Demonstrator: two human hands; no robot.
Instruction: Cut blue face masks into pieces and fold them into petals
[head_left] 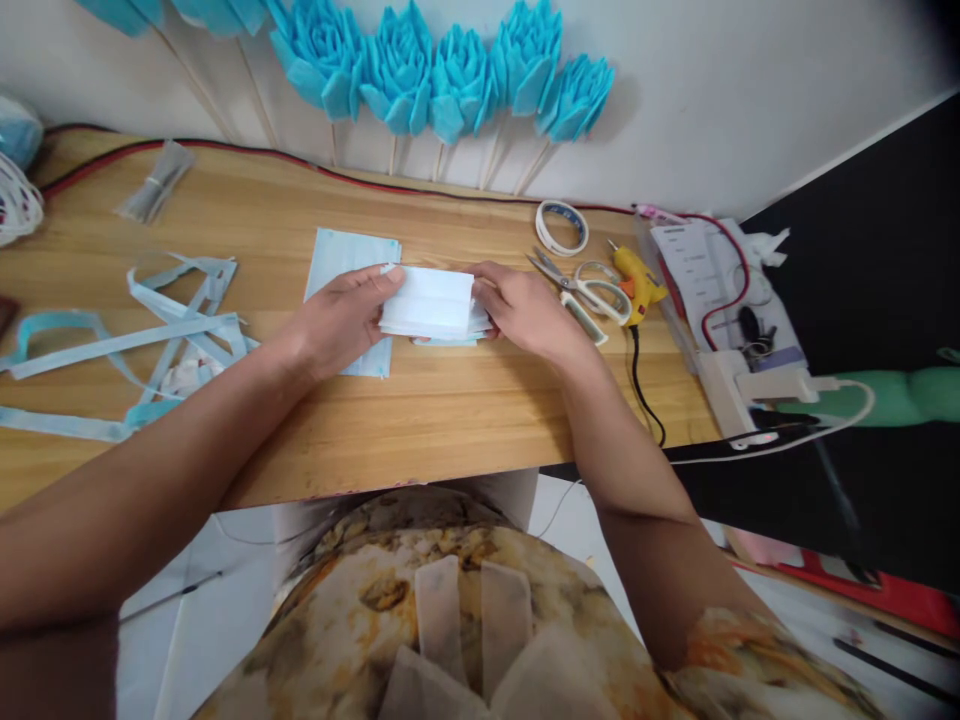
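Between my two hands is a small stack of pale blue and white face-mask fabric pieces, held a little above the wooden table. My left hand grips its left end, thumb on top and fingers beneath. At the right end, my right hand pinches the layers, with some fingertips hidden behind them. Under my left hand lies a larger flat light blue fabric sheet, partly covered by the hand. Nearest to my right hand is a pair of white-handled scissors, lying with its blades pointing up-left.
Blue fabric flowers on sticks lean against the wall. Cut blue strips lie at left, below a bundle of thin sticks. A tape roll, a yellow glue gun and a white power strip are at right.
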